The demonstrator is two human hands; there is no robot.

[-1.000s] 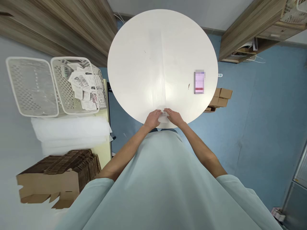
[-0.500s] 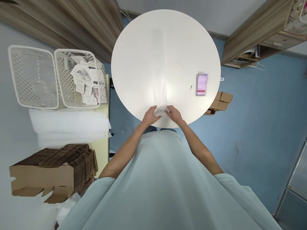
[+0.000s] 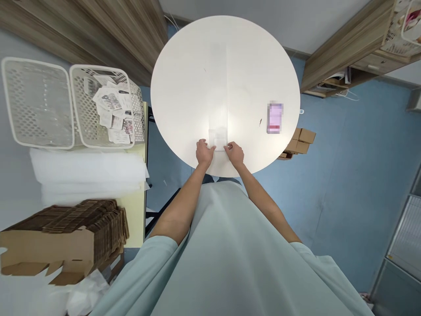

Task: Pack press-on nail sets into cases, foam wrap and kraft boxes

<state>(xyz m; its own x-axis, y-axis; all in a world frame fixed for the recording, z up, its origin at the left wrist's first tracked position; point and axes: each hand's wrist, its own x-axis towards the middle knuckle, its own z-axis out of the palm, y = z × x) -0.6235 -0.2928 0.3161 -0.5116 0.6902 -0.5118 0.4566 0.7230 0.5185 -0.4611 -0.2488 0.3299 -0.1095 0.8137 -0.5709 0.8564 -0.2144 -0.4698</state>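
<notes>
- Two hands of yours meet the near end of a clear film strip (image 3: pixel 217 87), which runs away from them over the white counter (image 3: pixel 180 96); its far edge nearly vanishes.
- Your left hand (image 3: pixel 205 153) is spread, thumb at the strip's near end.
- Your right hand (image 3: pixel 234 154) has its thumb and fingertips close together there; you can't tell whether they pinch it.
- Between your hands, layers overlap in a see-through patch (image 3: pixel 220 138), outlines faint.
- Beyond your right hand, a pink-screened slab (image 3: pixel 275 118) is pixelated, its content unreadable.
</notes>
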